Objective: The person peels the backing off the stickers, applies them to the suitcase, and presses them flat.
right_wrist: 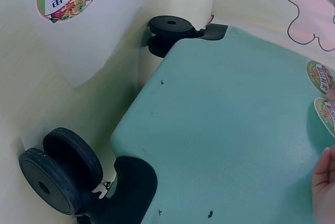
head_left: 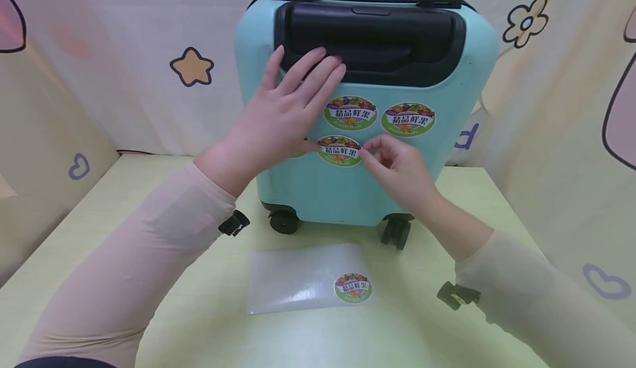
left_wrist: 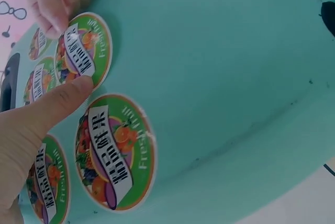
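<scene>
A light turquoise suitcase (head_left: 343, 197) stands upright on its wheels, its black handle panel at the top. My left hand (head_left: 283, 114) lies spread over its upper left, fingertips on the black panel, and its thumb presses the left end of an oval fruit sticker (head_left: 340, 151). At that sticker's right end, my right hand (head_left: 399, 172) pinches the edge between thumb and forefinger. The left wrist view shows this sticker (left_wrist: 99, 51) tilted off the shell on the right hand's side. Another oval sticker (left_wrist: 116, 153) lies flat just beside the left thumb, mostly covered in the head view.
Two more stickers are above, a left one (head_left: 350, 113) and a right one (head_left: 408, 119). On the pale table (head_left: 199, 324) before the suitcase lies a glossy backing sheet (head_left: 293, 280) with one sticker (head_left: 353, 288) at its right. Patterned curtains (head_left: 124, 81) hang behind.
</scene>
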The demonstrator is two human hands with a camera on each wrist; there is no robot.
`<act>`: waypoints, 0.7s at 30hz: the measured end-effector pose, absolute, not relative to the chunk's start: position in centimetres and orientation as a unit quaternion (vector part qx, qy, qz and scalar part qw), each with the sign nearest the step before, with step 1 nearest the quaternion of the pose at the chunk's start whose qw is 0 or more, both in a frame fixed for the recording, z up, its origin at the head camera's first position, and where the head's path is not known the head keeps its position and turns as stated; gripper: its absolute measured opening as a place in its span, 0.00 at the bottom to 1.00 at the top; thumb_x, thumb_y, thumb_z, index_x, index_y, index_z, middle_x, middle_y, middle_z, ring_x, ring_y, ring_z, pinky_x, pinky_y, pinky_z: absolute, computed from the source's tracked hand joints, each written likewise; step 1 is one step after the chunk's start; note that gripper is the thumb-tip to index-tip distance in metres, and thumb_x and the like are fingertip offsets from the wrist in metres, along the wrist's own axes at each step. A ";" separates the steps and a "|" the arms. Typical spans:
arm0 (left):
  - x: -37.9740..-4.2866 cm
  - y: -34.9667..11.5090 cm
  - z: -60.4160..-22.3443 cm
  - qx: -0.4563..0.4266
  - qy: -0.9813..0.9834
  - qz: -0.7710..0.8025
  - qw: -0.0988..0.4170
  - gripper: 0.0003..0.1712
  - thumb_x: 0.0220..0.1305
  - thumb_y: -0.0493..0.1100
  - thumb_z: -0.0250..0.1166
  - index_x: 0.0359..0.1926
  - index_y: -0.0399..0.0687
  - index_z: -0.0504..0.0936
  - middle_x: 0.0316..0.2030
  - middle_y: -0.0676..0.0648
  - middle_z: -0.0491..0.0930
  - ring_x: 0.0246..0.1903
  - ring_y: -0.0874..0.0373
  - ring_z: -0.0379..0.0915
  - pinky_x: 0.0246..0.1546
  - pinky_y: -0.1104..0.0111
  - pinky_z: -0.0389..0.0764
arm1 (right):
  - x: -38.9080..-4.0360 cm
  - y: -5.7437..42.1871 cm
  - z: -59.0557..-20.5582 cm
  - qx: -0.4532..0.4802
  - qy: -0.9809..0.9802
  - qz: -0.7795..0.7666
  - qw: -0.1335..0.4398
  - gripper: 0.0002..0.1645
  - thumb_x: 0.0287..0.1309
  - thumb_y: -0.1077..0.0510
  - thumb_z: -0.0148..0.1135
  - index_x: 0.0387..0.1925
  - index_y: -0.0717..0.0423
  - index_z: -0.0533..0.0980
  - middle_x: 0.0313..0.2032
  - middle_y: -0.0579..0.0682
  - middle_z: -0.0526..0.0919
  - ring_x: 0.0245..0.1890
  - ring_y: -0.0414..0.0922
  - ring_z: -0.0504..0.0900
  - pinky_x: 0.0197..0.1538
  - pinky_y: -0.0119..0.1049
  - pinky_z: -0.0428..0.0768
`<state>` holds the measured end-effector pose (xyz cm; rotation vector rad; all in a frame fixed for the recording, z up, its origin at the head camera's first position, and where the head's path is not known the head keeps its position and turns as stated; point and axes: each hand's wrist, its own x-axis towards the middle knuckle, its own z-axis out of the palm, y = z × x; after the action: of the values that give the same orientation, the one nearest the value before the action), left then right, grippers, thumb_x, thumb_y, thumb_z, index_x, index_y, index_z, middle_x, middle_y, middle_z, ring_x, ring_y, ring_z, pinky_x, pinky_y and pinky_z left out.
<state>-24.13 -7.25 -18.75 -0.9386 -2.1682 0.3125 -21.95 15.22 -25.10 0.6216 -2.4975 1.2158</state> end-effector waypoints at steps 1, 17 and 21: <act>-24.2 -7.2 -18.9 -0.364 -0.845 0.127 0.370 0.66 0.40 0.69 0.69 0.72 0.41 0.48 0.70 0.42 0.48 0.69 0.47 0.35 0.65 0.48 0.28 | -22.0 15.2 -25.1 0.216 -0.868 0.421 0.150 0.09 0.63 0.58 0.56 0.39 0.61 0.75 0.20 0.52 0.72 0.24 0.46 0.69 0.26 0.31 0.67; -24.4 -6.9 -19.6 -0.355 -0.838 0.138 0.391 0.68 0.39 0.69 0.70 0.71 0.39 0.47 0.71 0.40 0.46 0.69 0.44 0.34 0.64 0.46 0.29 | -22.2 15.1 -25.7 0.223 -0.867 0.398 0.201 0.07 0.62 0.60 0.57 0.36 0.62 0.75 0.18 0.50 0.71 0.21 0.45 0.69 0.24 0.31 0.66; -24.4 -6.9 -19.7 -0.355 -0.837 0.136 0.394 0.67 0.40 0.68 0.70 0.71 0.39 0.47 0.71 0.40 0.47 0.69 0.44 0.34 0.64 0.46 0.29 | -22.2 15.1 -25.8 0.227 -0.866 0.391 0.215 0.07 0.61 0.60 0.57 0.36 0.62 0.76 0.17 0.50 0.71 0.19 0.45 0.68 0.23 0.31 0.65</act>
<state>-24.41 -6.87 -19.68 -0.8992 -2.1227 0.3439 -22.20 15.11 -25.81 0.6286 -2.4003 1.0843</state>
